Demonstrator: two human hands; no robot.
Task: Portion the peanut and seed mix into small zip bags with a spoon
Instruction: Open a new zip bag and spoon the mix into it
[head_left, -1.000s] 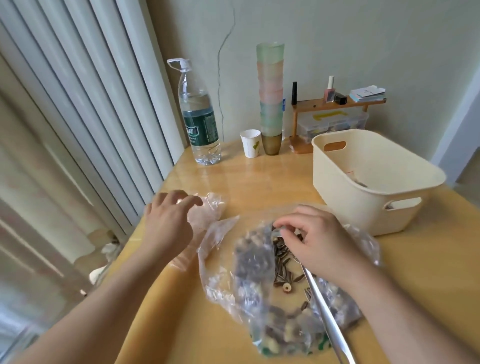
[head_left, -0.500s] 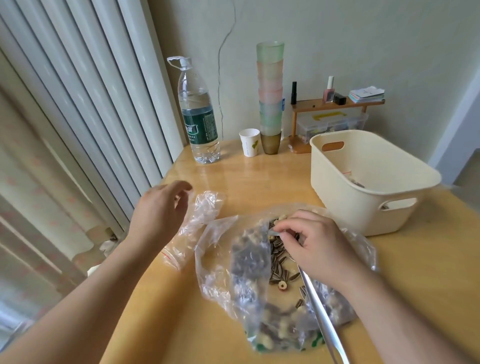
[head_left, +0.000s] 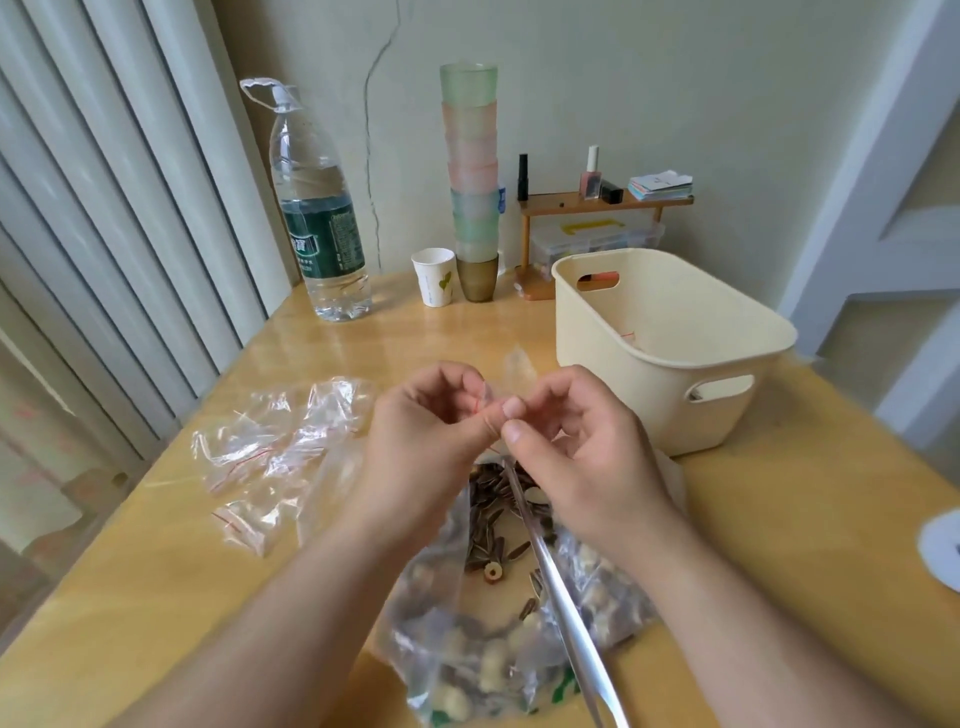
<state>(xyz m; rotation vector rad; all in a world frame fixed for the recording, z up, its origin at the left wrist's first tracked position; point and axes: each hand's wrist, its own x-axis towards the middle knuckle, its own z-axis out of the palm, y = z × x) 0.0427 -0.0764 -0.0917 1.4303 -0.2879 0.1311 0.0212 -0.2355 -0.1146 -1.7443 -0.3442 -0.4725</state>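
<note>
Between both hands' grip (head_left: 496, 415), small zip bag (head_left: 514, 371)

Small clear zip bag (head_left: 511, 376) — pinched above seed mix (head_left: 493, 499)

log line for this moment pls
step: opening small zip bag | left hand: pinching bag | right hand: pinching bag | spoon: in mix bag

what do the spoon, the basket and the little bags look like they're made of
Spoon: looks like polished metal, probably steel; its long handle is silvery with bright glints.
Basket: seems to be matte cream plastic, with smooth moulded walls, rounded corners and cut-out handles.
Little bags: thin clear plastic film, crinkled and shiny, with red lines near the mouths.
</note>
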